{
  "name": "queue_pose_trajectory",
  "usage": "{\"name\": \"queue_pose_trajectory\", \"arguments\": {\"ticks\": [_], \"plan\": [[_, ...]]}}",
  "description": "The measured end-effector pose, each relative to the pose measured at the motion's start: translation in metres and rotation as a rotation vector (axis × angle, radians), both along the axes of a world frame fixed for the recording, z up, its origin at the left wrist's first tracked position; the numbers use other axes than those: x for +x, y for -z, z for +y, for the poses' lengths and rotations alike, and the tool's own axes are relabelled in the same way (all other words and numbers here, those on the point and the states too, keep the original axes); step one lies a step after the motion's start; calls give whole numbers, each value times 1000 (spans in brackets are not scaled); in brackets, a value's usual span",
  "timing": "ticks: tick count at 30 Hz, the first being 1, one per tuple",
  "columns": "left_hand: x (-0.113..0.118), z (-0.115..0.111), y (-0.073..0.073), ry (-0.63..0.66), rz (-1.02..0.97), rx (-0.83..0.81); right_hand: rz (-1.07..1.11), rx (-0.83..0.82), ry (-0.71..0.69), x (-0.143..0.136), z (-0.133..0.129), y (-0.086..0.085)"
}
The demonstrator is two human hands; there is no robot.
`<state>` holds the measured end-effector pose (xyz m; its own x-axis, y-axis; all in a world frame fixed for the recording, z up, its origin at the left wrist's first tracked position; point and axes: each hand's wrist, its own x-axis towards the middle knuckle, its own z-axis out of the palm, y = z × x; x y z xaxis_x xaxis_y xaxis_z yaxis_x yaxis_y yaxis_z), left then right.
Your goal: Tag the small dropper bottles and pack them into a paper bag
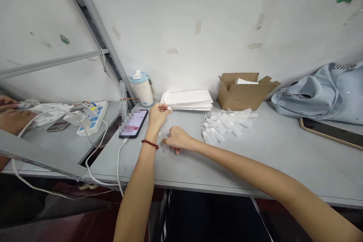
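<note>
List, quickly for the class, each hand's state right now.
Left hand: closed, thumb and finger pinched together; anything held is too small to identify.
Right hand: fingers curled at a clear piece; whether its grip holds it cannot be told.

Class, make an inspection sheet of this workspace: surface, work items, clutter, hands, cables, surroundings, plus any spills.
Surface: grey table, partly covered.
Spills: nothing seen.
Work items: loose pile of whitish pieces; flat white stack; open cardboard box with something white inside.
Clutter: lidded cup, lit phone, dark flat device, pale blue cloth bag.
Hands: left hand, fingertips together near the stack, grip unclear; right hand curled beside a translucent piece.
Cables: white cable at the phone; others around the power strip.
Surroundings: marked white wall, metal frame, co-worker's hand at left.
</note>
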<state>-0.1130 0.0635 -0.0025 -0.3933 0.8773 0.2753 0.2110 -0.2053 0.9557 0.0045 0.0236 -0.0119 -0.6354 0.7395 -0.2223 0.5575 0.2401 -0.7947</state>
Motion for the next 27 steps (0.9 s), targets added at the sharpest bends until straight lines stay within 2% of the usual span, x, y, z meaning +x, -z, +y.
{"name": "queue_pose_trajectory", "arguments": {"ticks": [7, 12, 16, 22, 27], "plan": [[6, -6, -6, 15, -101, -38, 73, 157, 114, 39, -9, 3], [7, -7, -5, 76, -186, -99, 193, 274, 230, 70, -10, -6], [17, -9, -2, 258, -268, -189, 301, 296, 276, 94, -8, -13], [62, -22, -1, 629, -433, -269, 419, 221, 298, 126, -4, -14], [80, -28, 2, 749, -571, -254, 497, 129, 308, 135, 0, -10]]}}
